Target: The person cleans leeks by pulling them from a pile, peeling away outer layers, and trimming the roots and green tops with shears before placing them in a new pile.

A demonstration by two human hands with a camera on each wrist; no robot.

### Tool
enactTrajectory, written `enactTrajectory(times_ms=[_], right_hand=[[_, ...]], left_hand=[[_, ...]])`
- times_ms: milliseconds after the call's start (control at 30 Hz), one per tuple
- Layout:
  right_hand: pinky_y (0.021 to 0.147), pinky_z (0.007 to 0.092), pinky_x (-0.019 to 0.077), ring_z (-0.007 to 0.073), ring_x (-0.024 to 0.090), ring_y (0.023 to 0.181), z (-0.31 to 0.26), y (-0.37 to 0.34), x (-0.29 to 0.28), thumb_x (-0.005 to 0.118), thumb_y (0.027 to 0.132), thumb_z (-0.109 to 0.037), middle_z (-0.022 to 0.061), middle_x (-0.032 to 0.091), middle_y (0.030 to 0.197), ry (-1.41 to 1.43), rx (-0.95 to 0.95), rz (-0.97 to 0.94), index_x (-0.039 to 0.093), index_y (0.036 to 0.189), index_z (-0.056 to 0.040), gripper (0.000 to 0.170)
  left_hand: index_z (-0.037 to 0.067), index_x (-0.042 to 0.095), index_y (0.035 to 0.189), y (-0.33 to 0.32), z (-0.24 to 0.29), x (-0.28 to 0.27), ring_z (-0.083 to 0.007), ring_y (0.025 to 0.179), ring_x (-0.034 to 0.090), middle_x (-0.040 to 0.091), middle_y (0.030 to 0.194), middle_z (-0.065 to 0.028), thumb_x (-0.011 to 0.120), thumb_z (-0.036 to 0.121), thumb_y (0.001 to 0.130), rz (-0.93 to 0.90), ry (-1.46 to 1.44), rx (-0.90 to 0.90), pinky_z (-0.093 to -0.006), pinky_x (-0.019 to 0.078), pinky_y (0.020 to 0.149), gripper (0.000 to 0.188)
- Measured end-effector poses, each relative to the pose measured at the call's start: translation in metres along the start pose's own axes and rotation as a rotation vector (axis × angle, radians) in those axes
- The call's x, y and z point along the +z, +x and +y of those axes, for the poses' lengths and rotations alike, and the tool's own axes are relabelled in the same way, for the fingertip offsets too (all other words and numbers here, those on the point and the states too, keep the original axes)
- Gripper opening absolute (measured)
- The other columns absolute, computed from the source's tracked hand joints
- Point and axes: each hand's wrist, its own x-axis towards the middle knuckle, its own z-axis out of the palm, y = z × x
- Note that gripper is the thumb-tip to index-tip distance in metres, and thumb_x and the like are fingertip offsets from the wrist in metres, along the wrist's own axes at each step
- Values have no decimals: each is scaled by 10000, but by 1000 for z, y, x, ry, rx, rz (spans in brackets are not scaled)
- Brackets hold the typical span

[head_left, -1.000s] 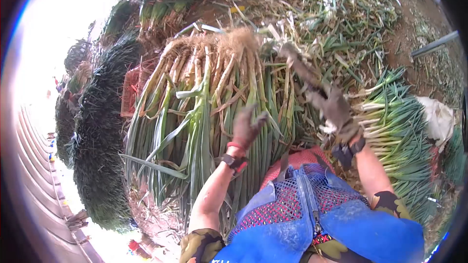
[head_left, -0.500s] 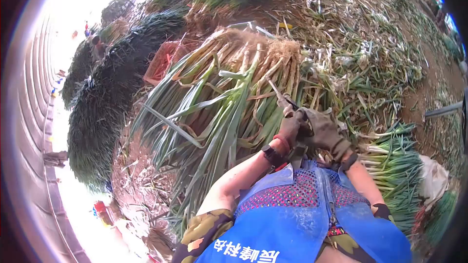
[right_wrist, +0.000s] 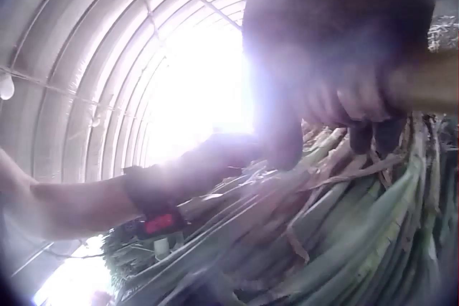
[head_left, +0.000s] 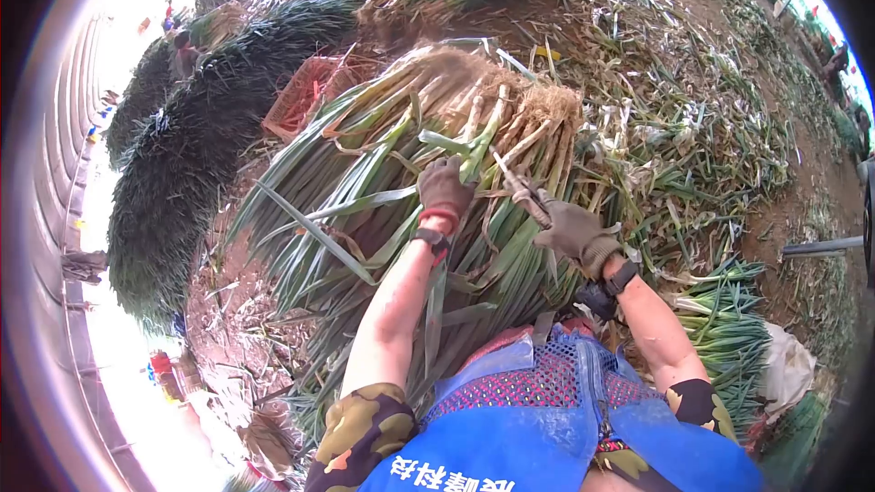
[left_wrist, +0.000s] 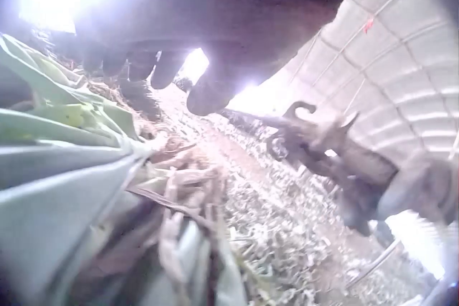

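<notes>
Head camera looked forward and down on long green leafy stalks [head_left: 497, 260]. Wrist cameras, close against brown-gloved left hand [head_left: 445, 187] and right hand [head_left: 574, 232], faced outward; both shared stalks and pale ribbed arched roof [right_wrist: 93, 98].

Left glove [head_left: 447, 187]: grey-brown
Right glove [head_left: 574, 228]: grey-brown, knitted cuff [head_left: 599, 253]
Left wristband [head_left: 440, 216]: plain red
Left strap [head_left: 430, 240]: black
Right strap [head_left: 623, 277]: black, dark case [head_left: 597, 299] beside it
Sleeves [head_left: 365, 428]: camouflage, olive, tan and dark brown blotches
Vest [head_left: 529, 442]: bright blue, white Chinese characters [head_left: 453, 477]
Mesh panel [head_left: 515, 374]: blue netting, pink showing through
Zip [head_left: 602, 405]: down the middle
</notes>
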Motion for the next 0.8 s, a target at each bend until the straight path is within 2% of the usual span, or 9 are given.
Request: enactTrajectory(times_ms=[33, 100, 233, 333, 467, 600, 633, 733, 800], right_hand=[[793, 483, 534, 380, 686, 933, -3, 10, -2, 723, 709, -412, 213, 697, 990, -24, 15, -38, 463, 1412, -36, 838], [797, 472, 538, 377, 687, 922, -10, 19, -10, 715, 709, -386, 205, 698, 984, -32, 57, -20, 462, 1420, -42, 829], [804, 470, 538, 371, 687, 888, -20, 20, -7, 690, 720, -344, 184, 700, 969, -89, 27, -128, 475, 1410, -56, 778], [787, 489, 535, 361, 686, 865, -20, 13, 0, 672, 732, -333, 174, 699, 960, -66, 118, -82, 492, 1377, -80, 716], [776, 493, 536, 351, 697, 877, -15, -1, -6, 671, 720, -326, 170, 703, 951, -57, 152, -20, 483, 1377, -105, 718], [751, 488, 547, 366, 697, 855, -33, -29, 4, 697, 701, -366, 175, 710, 921, -7, -35, -64, 583, 1273, -67, 655], [737, 500, 536, 371, 697, 847, -35, -26, 4, 669, 714, -300, 165, 699, 890, -12, 8, -41, 551, 1179, -91, 523], [753, 497, 539, 377, 692, 847, -14, -12, 19, 692, 681, -368, 190, 700, 881, 16, 56, 94, 572, 1293, -70, 691], [739, 503, 537, 379, 691, 832, -30, -32, -2, 691, 688, -367, 195, 696, 866, 11, -6, -18, 589, 1228, -44, 637]], left_hand=[[111, 670, 1137, 7, -3, 11, -301, 1033, 655, 691, 1046, -128, 786, 397, 743, -92, 51, -45, -449, 501, 872, 500], [116, 669, 1123, 21, -4, 23, -309, 986, 680, 701, 1054, -134, 800, 387, 710, -278, 158, -127, -445, 509, 875, 511], [113, 668, 1143, 31, -1, 38, -336, 941, 707, 731, 991, -139, 807, 365, 690, -390, 205, -117, -469, 532, 823, 537], [86, 665, 1151, 35, -4, 35, -354, 944, 705, 731, 995, -167, 803, 353, 698, -504, 92, -205, -477, 545, 815, 543], [36, 696, 1092, 30, -7, 16, -362, 976, 704, 725, 1007, -206, 768, 275, 724, -561, 41, -184, -456, 559, 822, 445], [45, 701, 1044, 18, -4, -4, -371, 978, 686, 716, 986, -211, 828, 373, 663, -540, -42, -238, -450, 533, 849, 519], [42, 691, 1064, 14, -5, -8, -374, 984, 685, 713, 1002, -216, 817, 361, 679, -544, -43, -228, -451, 533, 857, 516], [35, 666, 1107, 4, -7, -19, -382, 996, 680, 707, 1035, -226, 796, 348, 713, -547, -58, -221, -454, 530, 873, 520], [33, 656, 1116, -7, -6, -30, -385, 998, 677, 707, 1038, -225, 799, 369, 718, -568, -71, -230, -460, 526, 874, 541]])
